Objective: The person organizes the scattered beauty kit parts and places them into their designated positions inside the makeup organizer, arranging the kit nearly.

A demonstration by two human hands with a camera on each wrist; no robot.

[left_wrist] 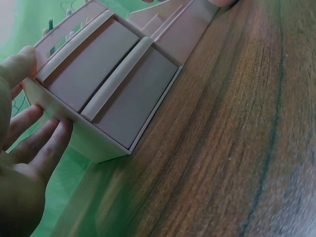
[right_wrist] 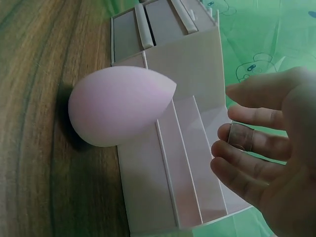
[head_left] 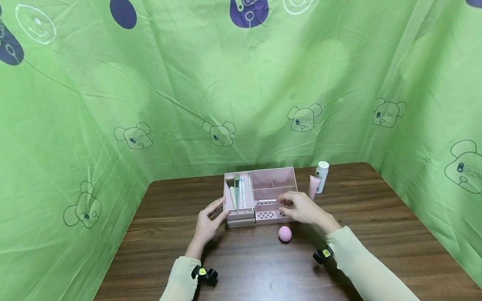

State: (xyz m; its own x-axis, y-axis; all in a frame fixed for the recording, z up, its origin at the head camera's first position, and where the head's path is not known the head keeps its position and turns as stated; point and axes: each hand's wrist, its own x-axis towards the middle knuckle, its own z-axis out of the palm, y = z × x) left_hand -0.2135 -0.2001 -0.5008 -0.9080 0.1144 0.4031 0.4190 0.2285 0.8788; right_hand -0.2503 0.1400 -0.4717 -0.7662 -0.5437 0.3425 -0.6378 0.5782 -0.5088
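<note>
A pink desk organizer (head_left: pixel 273 173) stands on the table, with a tray of makeup brushes (head_left: pixel 237 190) on its left part and two drawers (left_wrist: pixel 101 64) below. My left hand (head_left: pixel 207 223) touches its left side, fingers nearly straight and the thumb at the front corner. Over the right-hand compartments hovers my right hand (head_left: pixel 303 207), its fingers loosely bent and apart from the thumb. A shiny band (right_wrist: pixel 241 137) shows on one finger. Near these fingertips a pale thin stick (head_left: pixel 266 201) lies in a compartment. In front sits a pink makeup sponge (head_left: pixel 285 233), egg-shaped in the right wrist view.
Behind the right hand, a pink tube (head_left: pixel 313 187) and a white bottle (head_left: pixel 322 177) stand upright on the wooden table (head_left: pixel 162 251). A green printed cloth (head_left: pixel 256 83) hangs round the back and sides.
</note>
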